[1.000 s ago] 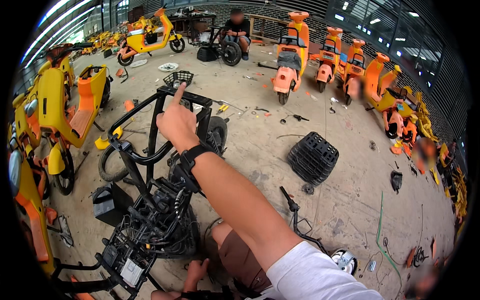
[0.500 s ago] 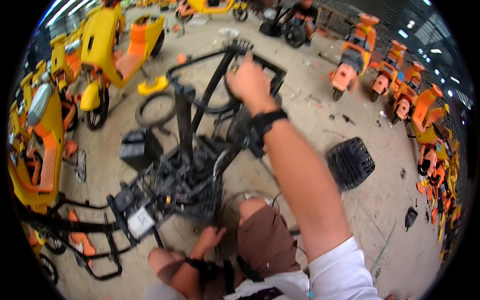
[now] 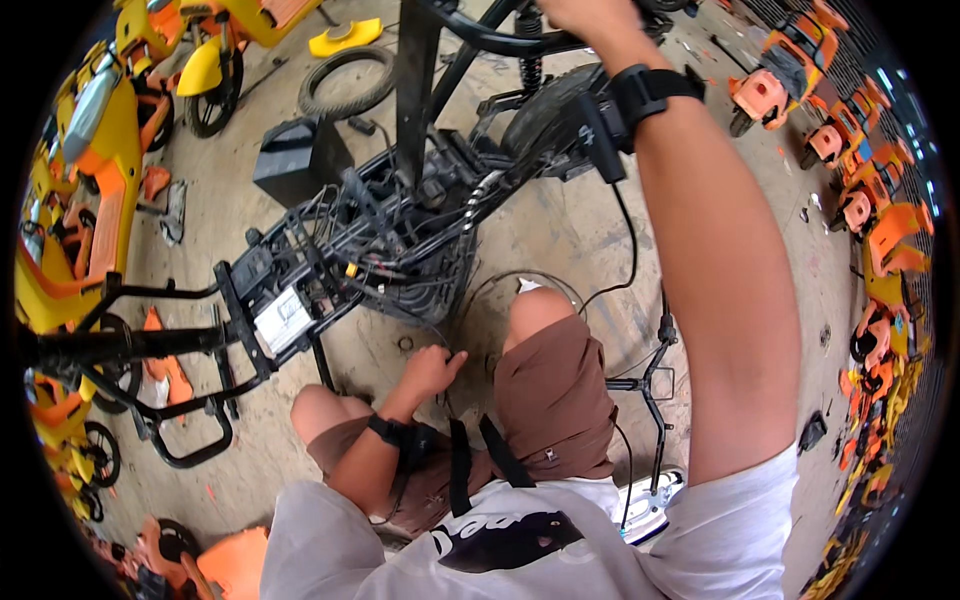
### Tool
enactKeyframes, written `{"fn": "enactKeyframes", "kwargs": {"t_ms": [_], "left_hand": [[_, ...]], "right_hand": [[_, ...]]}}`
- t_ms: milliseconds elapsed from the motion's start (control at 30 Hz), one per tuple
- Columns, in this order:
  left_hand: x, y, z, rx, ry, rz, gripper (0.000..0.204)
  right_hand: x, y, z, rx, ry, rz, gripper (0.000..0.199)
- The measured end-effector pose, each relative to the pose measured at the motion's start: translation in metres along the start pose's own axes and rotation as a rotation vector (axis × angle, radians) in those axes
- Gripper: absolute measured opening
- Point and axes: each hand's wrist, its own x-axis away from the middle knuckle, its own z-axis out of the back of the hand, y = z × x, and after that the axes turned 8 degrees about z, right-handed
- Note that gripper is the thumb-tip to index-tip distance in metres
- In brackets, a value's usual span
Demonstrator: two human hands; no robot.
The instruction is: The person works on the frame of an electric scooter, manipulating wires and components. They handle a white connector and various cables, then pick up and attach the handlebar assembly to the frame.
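Observation:
A stripped scooter frame of black tubes lies across the view, with its wiring exposed in the middle. At the top edge, my right hand is at the frame's curved tube, near a black coil spring and the rear wheel. Its fingers are cut off by the picture's edge. My left hand is low over my lap, below the wiring. Its fingers are curled, and a thin dark thing shows under them, too small to name.
A black box-shaped battery and a loose tyre lie beyond the frame, near a yellow panel. Yellow and orange scooters line the left; orange ones stand at the right. A cable hangs from my right wrist.
The view has tilted down, so the scooter frame sits higher and looks larger. My right hand has shifted to the top edge, by the frame's curved tube. My left hand stays low, its fingers curled.

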Motion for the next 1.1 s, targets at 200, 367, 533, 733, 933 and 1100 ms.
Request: {"fn": "enactKeyframes", "kwargs": {"t_ms": [200,367,533,733,933,1100], "left_hand": [[0.007,0.001,0.003,-0.013,0.059,0.047,0.059],[0.007,0.022,0.021,0.081,0.304,0.204,0.061],[-0.008,0.004,0.028,0.481,0.534,0.292,0.052],[-0.017,0.001,0.041,1.039,0.534,0.242,0.031],[-0.026,-0.003,0.042,1.290,0.524,0.280,0.038],[-0.012,0.014,0.053,1.876,0.226,0.215,0.050]], "right_hand": [[-0.003,0.002,-0.011,-0.043,0.061,-0.051,0.068],[-0.005,-0.005,-0.004,0.019,-0.058,-0.167,0.105],[-0.009,0.009,-0.019,0.024,0.048,-0.052,0.093],[-0.019,0.015,-0.015,0.049,-0.132,-0.114,0.087],[-0.015,0.002,-0.012,0.066,-0.109,-0.133,0.091],[-0.024,0.029,-0.029,0.115,0.066,0.008,0.089]]}}
